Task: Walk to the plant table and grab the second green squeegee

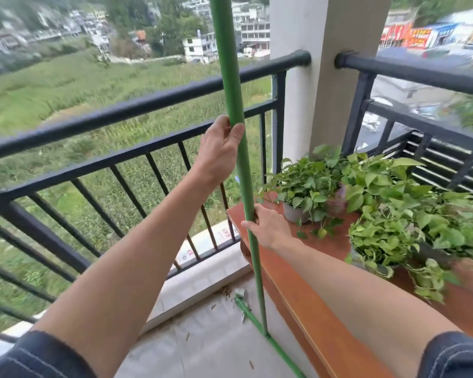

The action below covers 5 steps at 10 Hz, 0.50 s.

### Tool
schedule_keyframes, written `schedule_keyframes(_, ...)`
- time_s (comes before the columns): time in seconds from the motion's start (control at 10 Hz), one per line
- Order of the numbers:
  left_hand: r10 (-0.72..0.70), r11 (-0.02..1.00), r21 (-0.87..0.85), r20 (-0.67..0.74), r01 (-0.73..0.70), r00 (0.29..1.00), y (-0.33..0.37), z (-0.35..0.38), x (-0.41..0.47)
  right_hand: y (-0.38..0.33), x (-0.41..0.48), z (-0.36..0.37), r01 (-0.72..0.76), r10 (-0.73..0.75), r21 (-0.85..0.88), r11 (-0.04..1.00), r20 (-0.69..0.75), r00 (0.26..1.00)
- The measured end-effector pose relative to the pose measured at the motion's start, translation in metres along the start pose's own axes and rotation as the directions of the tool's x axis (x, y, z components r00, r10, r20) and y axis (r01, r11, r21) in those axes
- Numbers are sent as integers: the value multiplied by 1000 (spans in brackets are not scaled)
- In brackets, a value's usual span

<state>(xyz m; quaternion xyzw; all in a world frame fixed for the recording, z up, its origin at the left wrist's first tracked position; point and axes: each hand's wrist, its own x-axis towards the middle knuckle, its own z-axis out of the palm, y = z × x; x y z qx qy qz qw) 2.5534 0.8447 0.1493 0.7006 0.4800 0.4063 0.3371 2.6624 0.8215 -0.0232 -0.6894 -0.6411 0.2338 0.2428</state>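
The left hand point(220, 148), arm stretched up, curls its grip around the upright green pole point(231, 85); the right hand point(268, 226) grips it lower, beside the desk point(320, 304).

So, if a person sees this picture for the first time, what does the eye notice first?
First, the tall green pole standing upright mid-frame, gripped high by the left hand and lower by the right hand. Next, the leafy potted plants on the wooden table at right, and the dark railing behind.
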Motion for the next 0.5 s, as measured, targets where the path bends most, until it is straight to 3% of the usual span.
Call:
schedule_keyframes(0.1,-18,999,37,59,16,998,-5,6,-1,5,2,8,-80,80,-23,997,8,997)
schedule_keyframes(0.3,12,997,71,34,-15,999,-9,6,3,-2,3,4,-102,104,-69,992,18,994)
schedule_keyframes(0.5,-17,999,33,115,13,993,-13,-3,-1,-6,-3,-14,-119,131,-98,988,127,983)
